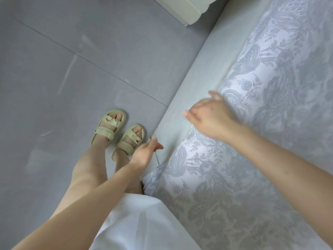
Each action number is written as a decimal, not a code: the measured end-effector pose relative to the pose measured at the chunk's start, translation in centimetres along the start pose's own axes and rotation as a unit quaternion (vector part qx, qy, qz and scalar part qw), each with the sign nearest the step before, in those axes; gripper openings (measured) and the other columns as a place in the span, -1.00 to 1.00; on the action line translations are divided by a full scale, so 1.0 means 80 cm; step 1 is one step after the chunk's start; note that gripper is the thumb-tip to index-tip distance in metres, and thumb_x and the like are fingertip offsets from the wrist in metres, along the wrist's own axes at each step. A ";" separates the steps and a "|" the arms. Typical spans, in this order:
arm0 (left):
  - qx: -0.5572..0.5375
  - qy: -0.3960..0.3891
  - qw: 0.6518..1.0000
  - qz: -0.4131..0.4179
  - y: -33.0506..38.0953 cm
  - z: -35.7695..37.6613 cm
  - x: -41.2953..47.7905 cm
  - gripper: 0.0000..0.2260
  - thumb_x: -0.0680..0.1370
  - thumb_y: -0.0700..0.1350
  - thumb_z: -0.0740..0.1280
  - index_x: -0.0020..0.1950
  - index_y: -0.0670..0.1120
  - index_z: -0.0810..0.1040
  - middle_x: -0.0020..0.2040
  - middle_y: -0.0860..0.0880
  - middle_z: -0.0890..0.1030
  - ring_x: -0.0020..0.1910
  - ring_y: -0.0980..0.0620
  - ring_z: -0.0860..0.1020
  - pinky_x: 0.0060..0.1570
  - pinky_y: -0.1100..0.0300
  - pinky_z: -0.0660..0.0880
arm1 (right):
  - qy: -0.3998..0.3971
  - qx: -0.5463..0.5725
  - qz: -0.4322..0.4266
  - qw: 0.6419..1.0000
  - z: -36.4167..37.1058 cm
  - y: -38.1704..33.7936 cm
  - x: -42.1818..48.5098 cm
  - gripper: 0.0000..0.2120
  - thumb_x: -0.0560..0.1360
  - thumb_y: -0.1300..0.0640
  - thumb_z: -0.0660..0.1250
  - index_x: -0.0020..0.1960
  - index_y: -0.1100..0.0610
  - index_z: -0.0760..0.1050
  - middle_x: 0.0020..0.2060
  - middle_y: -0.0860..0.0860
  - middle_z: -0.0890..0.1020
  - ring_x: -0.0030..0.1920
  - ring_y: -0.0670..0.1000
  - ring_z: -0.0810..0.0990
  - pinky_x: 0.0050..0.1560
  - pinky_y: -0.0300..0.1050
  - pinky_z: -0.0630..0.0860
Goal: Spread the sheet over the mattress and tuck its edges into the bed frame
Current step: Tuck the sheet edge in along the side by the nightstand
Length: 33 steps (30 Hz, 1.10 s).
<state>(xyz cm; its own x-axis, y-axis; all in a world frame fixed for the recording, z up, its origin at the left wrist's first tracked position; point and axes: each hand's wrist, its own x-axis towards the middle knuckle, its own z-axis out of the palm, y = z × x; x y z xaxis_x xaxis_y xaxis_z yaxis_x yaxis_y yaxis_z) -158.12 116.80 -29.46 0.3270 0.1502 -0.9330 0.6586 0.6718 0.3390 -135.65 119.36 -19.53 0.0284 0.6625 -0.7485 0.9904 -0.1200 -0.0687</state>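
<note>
The white sheet with a grey-blue floral pattern [270,123] lies over the mattress on the right. Its near edge runs along the pale grey padded bed frame [198,73]. My right hand [210,116] hovers palm down over that edge with fingers spread and relaxed, blurred by motion, and holds nothing. My left hand [146,152] hangs lower beside the frame's side with its fingers loosely extended, next to a thin white strip at the sheet's corner; I cannot tell whether it touches it.
Grey tiled floor [72,69] fills the left. My feet in pale green sandals [119,130] stand close to the frame. A white garment [137,222] covers my lap. A white piece of furniture [187,9] stands at the top by the bed.
</note>
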 end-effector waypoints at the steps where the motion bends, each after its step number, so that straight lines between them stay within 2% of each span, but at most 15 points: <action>1: 0.015 -0.014 1.000 -0.014 -0.014 0.001 -0.004 -0.58 0.63 0.10 0.03 -0.21 0.08 0.62 0.02 0.00 0.64 0.03 0.07 0.54 0.24 0.09 0.36 | -0.028 0.012 -0.029 0.999 0.009 -0.018 -0.011 -0.51 0.62 -0.10 -0.08 -0.01 0.08 0.59 0.00 0.02 0.65 0.14 0.05 0.52 0.44 0.03 0.01; 5: -0.014 -0.066 0.994 -0.085 -0.054 0.018 -0.021 -0.60 0.63 0.09 0.03 -0.09 0.00 0.62 0.00 -0.01 0.64 0.06 0.02 0.56 0.18 0.16 0.38 | -0.098 0.023 -0.091 0.991 0.052 -0.067 -0.045 -0.54 0.61 -0.13 -0.08 0.06 0.00 0.57 0.03 -0.08 0.63 0.17 0.00 0.48 0.45 0.01 -0.05; 8: -0.045 -0.076 0.993 -0.073 -0.065 0.028 -0.030 -0.63 0.64 0.03 0.02 -0.10 0.00 0.59 -0.11 0.07 0.63 -0.06 0.12 0.55 -0.04 0.31 0.41 | -0.119 -0.016 -0.109 0.987 0.081 -0.078 -0.069 -0.53 0.61 -0.16 -0.08 0.07 0.01 0.55 -0.02 -0.09 0.60 0.13 0.00 0.47 0.47 0.06 -0.12; 11: -0.075 -0.092 0.990 -0.072 -0.070 0.026 -0.035 -0.63 0.64 0.04 0.02 -0.11 -0.01 0.59 -0.17 0.10 0.62 -0.16 0.21 0.56 -0.18 0.39 0.40 | -0.118 -0.055 -0.099 0.986 0.089 -0.084 -0.073 -0.49 0.60 -0.17 -0.07 -0.01 0.06 0.59 -0.12 -0.06 0.61 0.05 0.02 0.50 0.44 0.08 -0.01; 14: -0.085 -0.124 0.986 -0.075 -0.078 0.019 -0.042 -0.60 0.64 0.07 0.01 0.05 -0.05 0.60 -0.01 0.00 0.64 -0.02 0.11 0.56 0.05 0.23 0.47 | -0.138 -0.065 -0.071 0.986 0.089 -0.102 -0.054 -0.42 0.59 -0.21 -0.11 0.00 0.08 0.61 -0.05 -0.01 0.62 0.07 0.04 0.50 0.28 0.03 0.12; 16: -0.079 -0.137 0.984 -0.081 -0.083 0.014 -0.048 -0.60 0.64 0.09 0.00 0.14 0.00 0.59 0.11 -0.03 0.63 0.10 0.02 0.56 0.21 0.11 0.43 | -0.180 -0.075 -0.062 0.979 0.092 -0.114 -0.041 -0.38 0.59 -0.22 -0.14 0.08 0.12 0.59 0.07 0.04 0.61 0.16 0.05 0.48 0.27 0.02 0.14; 20: -0.059 -0.185 0.977 -0.085 -0.084 0.018 -0.058 -0.57 0.62 0.18 -0.09 0.20 0.15 0.54 0.20 0.07 0.57 0.19 0.09 0.50 0.30 0.18 0.32 | -0.243 -0.082 -0.022 0.966 0.093 -0.122 -0.021 -0.31 0.59 -0.24 -0.22 0.13 0.16 0.56 0.16 0.11 0.59 0.26 0.07 0.44 0.36 0.03 0.09; 22: -0.060 -0.229 0.967 -0.098 -0.082 0.038 -0.059 -0.52 0.60 0.23 -0.12 0.28 0.13 0.48 0.22 0.09 0.55 0.13 0.14 0.51 0.15 0.29 0.36 | -0.243 -0.083 -0.018 0.966 0.094 -0.119 -0.025 -0.28 0.57 -0.26 -0.25 0.06 0.13 0.58 0.13 0.10 0.61 0.25 0.05 0.46 0.35 0.03 0.10; 24: -0.070 -0.269 0.955 -0.108 -0.079 0.061 -0.059 -0.52 0.58 0.28 -0.12 0.38 0.19 0.37 0.24 0.12 0.52 0.11 0.15 0.51 0.00 0.33 0.41 | -0.221 -0.090 -0.025 0.971 0.097 -0.112 -0.037 -0.28 0.53 -0.29 -0.27 -0.21 0.08 0.55 0.00 0.06 0.64 0.19 0.04 0.50 0.33 0.03 0.15; 26: -0.095 -0.279 0.946 -0.134 -0.078 0.067 -0.051 -0.48 0.57 0.31 -0.13 0.39 0.17 0.36 0.28 0.06 0.53 0.19 0.05 0.53 0.14 0.18 0.47 | -0.212 -0.104 -0.019 0.971 0.102 -0.109 -0.042 -0.32 0.53 -0.31 -0.27 -0.40 0.07 0.40 -0.14 0.02 0.62 0.13 0.02 0.53 0.32 0.03 0.15; 27: -0.101 -0.292 0.940 -0.149 -0.080 0.062 -0.046 -0.44 0.56 0.32 -0.15 0.38 0.13 0.39 0.30 0.02 0.53 0.24 0.00 0.51 0.26 0.09 0.42 | -0.223 -0.116 -0.012 0.968 0.107 -0.111 -0.040 -0.30 0.53 -0.31 -0.27 -0.35 0.06 0.46 -0.12 0.02 0.62 0.14 0.02 0.52 0.32 0.04 0.13; 28: -0.096 -0.314 0.932 -0.152 -0.081 0.053 -0.042 -0.41 0.55 0.33 -0.18 0.38 0.12 0.39 0.32 0.03 0.50 0.29 -0.01 0.47 0.33 0.07 0.35 | -0.240 -0.130 -0.004 0.962 0.112 -0.115 -0.033 -0.27 0.54 -0.31 -0.28 -0.20 0.06 0.56 -0.04 0.04 0.64 0.18 0.02 0.50 0.32 0.05 0.09; 30: -0.054 -0.354 0.923 -0.138 -0.080 0.029 -0.037 -0.38 0.54 0.34 -0.23 0.40 0.12 0.35 0.31 0.08 0.48 0.31 0.03 0.43 0.34 0.10 0.30 | -0.275 -0.161 0.005 0.948 0.119 -0.126 -0.018 -0.25 0.54 -0.31 -0.29 0.12 0.07 0.57 0.15 0.06 0.60 0.28 0.03 0.44 0.34 0.07 0.05; 31: -0.034 -0.338 0.931 -0.133 -0.076 0.015 -0.039 -0.35 0.55 0.33 -0.23 0.37 0.05 0.41 0.28 0.05 0.52 0.28 0.01 0.47 0.33 0.09 0.33 | -0.287 -0.172 0.006 0.942 0.121 -0.130 -0.013 -0.24 0.53 -0.32 -0.30 0.20 0.07 0.54 0.21 0.07 0.57 0.32 0.03 0.41 0.36 0.08 0.03; 33: -0.026 -0.239 0.966 -0.095 -0.077 -0.006 -0.045 -0.34 0.59 0.26 -0.16 0.18 -0.12 0.58 0.14 -0.06 0.62 0.18 -0.05 0.55 0.25 0.10 0.44 | -0.312 -0.183 0.018 0.932 0.121 -0.133 -0.009 -0.21 0.52 -0.34 -0.32 0.28 0.07 0.49 0.29 0.07 0.52 0.39 0.04 0.34 0.39 0.08 0.00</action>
<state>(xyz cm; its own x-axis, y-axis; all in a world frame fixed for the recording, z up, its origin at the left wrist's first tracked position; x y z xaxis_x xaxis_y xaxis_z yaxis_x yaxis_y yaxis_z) -163.67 112.48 -28.28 0.4864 -0.3233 -0.8117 0.7070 0.6915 0.1482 -147.52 113.00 -24.65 0.0919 0.0894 -0.9917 0.9734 0.2016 0.1084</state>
